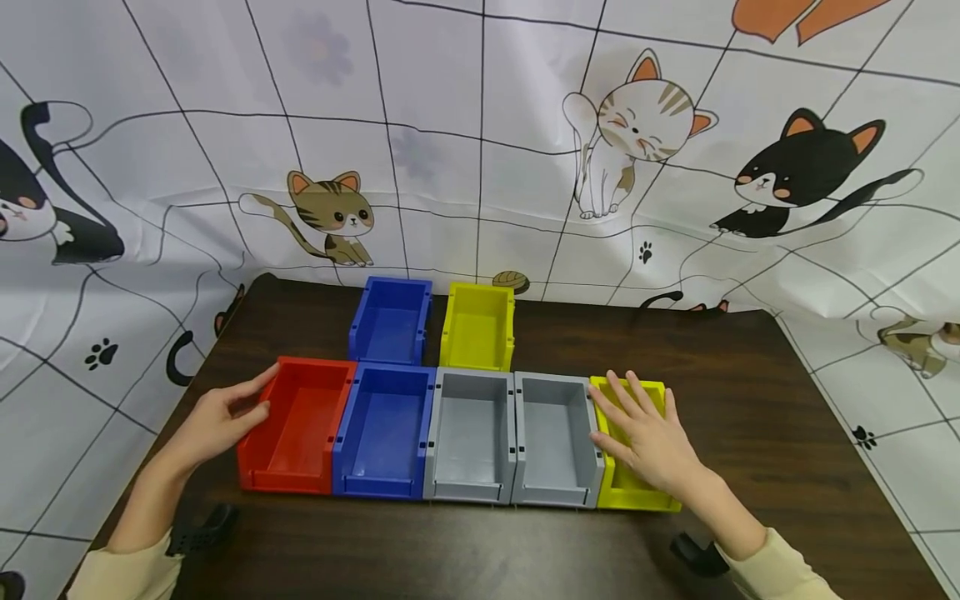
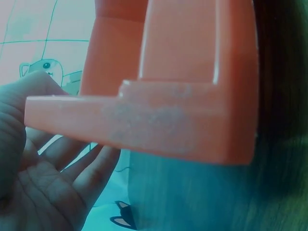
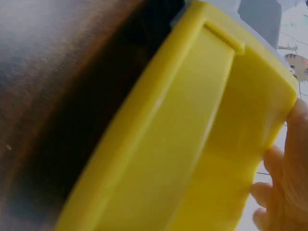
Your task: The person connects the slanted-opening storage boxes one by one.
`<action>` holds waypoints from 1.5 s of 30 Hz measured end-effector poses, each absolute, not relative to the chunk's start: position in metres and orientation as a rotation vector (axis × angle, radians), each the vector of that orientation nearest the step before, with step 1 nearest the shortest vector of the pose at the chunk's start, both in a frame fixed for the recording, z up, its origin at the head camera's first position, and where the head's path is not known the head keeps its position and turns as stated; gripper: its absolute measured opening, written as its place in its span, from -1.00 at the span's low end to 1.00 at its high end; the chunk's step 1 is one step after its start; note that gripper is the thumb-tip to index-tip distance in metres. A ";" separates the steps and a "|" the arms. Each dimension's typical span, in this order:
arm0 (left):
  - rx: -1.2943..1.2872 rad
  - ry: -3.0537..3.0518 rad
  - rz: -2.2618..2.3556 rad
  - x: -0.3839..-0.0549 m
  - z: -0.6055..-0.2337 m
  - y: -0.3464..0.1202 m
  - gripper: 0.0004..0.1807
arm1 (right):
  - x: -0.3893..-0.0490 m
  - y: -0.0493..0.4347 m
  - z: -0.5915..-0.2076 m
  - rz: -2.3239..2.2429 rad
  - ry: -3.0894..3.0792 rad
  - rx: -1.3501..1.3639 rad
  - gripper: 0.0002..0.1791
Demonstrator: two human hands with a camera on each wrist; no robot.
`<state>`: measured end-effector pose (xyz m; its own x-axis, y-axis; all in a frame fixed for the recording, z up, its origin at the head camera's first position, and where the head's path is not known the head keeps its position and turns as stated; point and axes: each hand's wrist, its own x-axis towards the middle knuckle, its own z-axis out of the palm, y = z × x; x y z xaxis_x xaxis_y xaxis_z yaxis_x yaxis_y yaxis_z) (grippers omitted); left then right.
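Observation:
At the left end of the front row is a red bin [image 1: 306, 425]. My left hand [image 1: 217, 425] touches its left side, with index finger and thumb stretched apart at the rim. In the left wrist view several fingers [image 2: 94, 175] lie outside the red wall [image 2: 178, 125]. At the right end is a yellow bin [image 1: 637, 497]; my right hand [image 1: 654, 437] lies over it with fingers spread, fingertips at its back and left rim. The right wrist view shows fingertips along the edge of this yellow bin [image 3: 159, 159]. Between them stand a blue bin [image 1: 384, 429], a grey bin [image 1: 472, 433] and another grey bin [image 1: 557, 433], side by side.
Behind the front row stand a second blue bin [image 1: 390, 321] and a second yellow bin [image 1: 477, 327], with a gap between them. All rest on a dark wooden table [image 1: 780, 425]. A white cloth [image 1: 450, 167] with cat drawings hangs behind and around it.

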<state>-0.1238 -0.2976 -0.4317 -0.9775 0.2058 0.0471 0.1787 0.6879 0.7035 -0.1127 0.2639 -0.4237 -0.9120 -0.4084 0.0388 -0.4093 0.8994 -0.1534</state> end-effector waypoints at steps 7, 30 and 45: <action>0.345 2.843 1.219 -0.124 -0.437 -0.299 -0.42 | -0.110 0.265 -0.429 0.238 -3.029 0.638 -0.29; 0.349 2.854 1.236 -0.122 -0.438 -0.300 -0.42 | -0.199 0.232 -0.363 0.967 -2.968 0.662 -0.51; 0.376 2.851 1.245 -0.123 -0.438 -0.300 -0.41 | -0.255 0.171 -0.369 1.542 -3.027 0.295 -0.41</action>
<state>-0.1232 -0.2996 -0.4385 -0.9712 0.2217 0.0878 0.2151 0.6557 0.7238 -0.2550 0.1708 -0.3687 -0.9497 -0.2703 -0.1582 -0.0309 0.5835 -0.8115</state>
